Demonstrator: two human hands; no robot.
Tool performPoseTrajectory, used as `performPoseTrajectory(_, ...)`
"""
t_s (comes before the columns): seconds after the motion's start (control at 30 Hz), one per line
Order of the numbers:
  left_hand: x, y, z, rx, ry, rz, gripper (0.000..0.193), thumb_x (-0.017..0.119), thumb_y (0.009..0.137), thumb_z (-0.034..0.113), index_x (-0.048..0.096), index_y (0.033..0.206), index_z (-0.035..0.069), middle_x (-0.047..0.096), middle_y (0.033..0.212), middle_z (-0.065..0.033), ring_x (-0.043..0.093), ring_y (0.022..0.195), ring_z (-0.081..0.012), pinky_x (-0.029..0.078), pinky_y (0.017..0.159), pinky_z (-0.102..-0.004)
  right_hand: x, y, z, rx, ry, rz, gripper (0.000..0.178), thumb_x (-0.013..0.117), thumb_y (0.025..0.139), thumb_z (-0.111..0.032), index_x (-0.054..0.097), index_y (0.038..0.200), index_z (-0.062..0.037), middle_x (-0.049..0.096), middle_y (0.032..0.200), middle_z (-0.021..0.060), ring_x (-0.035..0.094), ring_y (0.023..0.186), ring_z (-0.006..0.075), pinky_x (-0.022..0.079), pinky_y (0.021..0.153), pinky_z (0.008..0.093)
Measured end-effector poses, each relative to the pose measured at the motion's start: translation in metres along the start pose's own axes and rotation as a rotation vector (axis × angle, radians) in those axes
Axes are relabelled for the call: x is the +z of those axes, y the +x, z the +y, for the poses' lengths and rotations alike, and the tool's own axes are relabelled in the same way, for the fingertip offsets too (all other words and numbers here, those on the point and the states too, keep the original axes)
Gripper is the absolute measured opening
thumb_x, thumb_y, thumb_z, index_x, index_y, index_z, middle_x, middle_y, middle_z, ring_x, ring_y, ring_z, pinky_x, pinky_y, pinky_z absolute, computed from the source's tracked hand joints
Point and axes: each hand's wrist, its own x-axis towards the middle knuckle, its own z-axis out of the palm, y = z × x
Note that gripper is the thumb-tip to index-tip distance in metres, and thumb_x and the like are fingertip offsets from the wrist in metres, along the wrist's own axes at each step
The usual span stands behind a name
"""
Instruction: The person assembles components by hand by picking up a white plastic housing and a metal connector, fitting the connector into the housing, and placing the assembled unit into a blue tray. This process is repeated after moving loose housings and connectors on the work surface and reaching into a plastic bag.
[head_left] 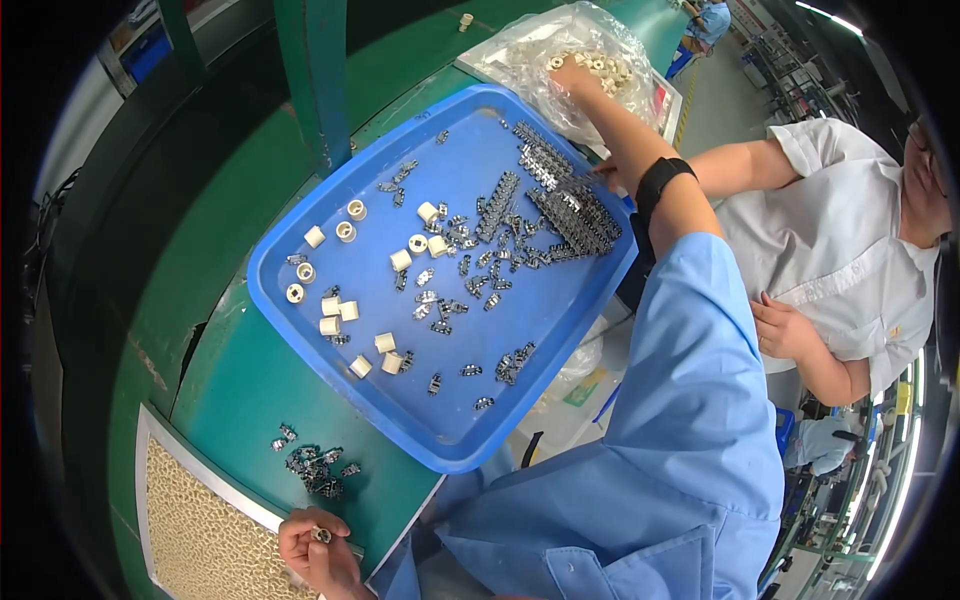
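Your left hand [318, 560] pinches a small part [320, 535] between thumb and fingers, above the right-hand rim of the cream-filled tray [215, 468], close by the near edge of the green surface [235, 370]. Your right hand [569, 76] is in the clear bag [600, 27] of cream caps [607, 68], beyond the far edge of the blue tub [555, 305]; its fingertips are buried, so whether you have grasped a cap can't be told.

I'd keep the left pinch light but steady, well clear of the loose metal clips [320, 468] near the surface's near edge. Feel for one cap at a time, and come out slowly so the plastic doesn't snag or tip the others. Mind your forearm: a co-worker's hand [611, 176] is just beside it, at the tub's far right corner.

The small part shows you a round end, facing roughly upward. Its long axis seems to run up out of your grip, somewhat tilted; your fingers hide too much to be sure.
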Motion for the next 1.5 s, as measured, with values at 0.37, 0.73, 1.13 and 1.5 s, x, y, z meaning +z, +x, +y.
performPoseTrajectory(0.37, -0.001, -0.001, -0.001, -0.010, -0.011, -0.025, 0.036, 0.072, 0.096, 0.031, 0.059, 0.110, 0.001, 0.052, 0.084, -0.0079, 0.054, 0.075, -0.0182, 0.045, 0.063, -0.0286, -0.026, -0.004, 0.004, -0.012, 0.069, 0.083, 0.074, 0.065, 0.084, -0.047, 0.055, 0.142, -0.0035, 0.065, 0.132, 0.0281, 0.062, 0.126, 0.0416, 0.048, 0.106, 0.0479)
performPoseTrajectory(0.73, -0.003, -0.008, 0.004, 0.001, -0.013, 0.009, 0.038, 0.075, 0.093, 0.032, 0.057, 0.106, 0.001, 0.055, 0.083, -0.0109, 0.055, 0.071, -0.0197, 0.045, 0.061, -0.0288, -0.042, -0.036, 0.016, 0.028, 0.736, 0.110, 0.052, 0.074, 0.081, -0.027, 0.068, 0.126, -0.0020, 0.073, 0.104, 0.0136, 0.068, 0.090, 0.0218, 0.054, 0.079, 0.0354)
performPoseTrajectory(1.13, -0.007, -0.016, 0.010, 0.009, -0.133, -0.042, 0.026, 0.072, 0.091, 0.017, 0.060, 0.105, -0.001, 0.062, 0.091, -0.0169, 0.062, 0.075, -0.0255, 0.051, 0.065, -0.0343, -0.076, -0.250, -0.111, -0.607, 0.597, -0.331, 0.017, 0.069, 0.095, -0.023, 0.069, 0.102, -0.0071, 0.068, 0.086, 0.0053, 0.065, 0.071, 0.0113, 0.051, 0.057, 0.0275)
performPoseTrajectory(1.5, -0.022, -0.043, 0.045, 0.083, -0.333, 0.044, 0.024, 0.067, 0.092, 0.001, 0.057, 0.114, 0.000, 0.067, 0.107, -0.0160, 0.064, 0.093, -0.0241, 0.052, 0.079, -0.0354, -0.035, -0.364, -0.188, -1.210, 0.276, 0.112, 0.018, 0.064, 0.097, -0.018, 0.068, 0.107, -0.0034, 0.073, 0.093, 0.0133, 0.068, 0.091, 0.0383, 0.053, 0.085, 0.0420)
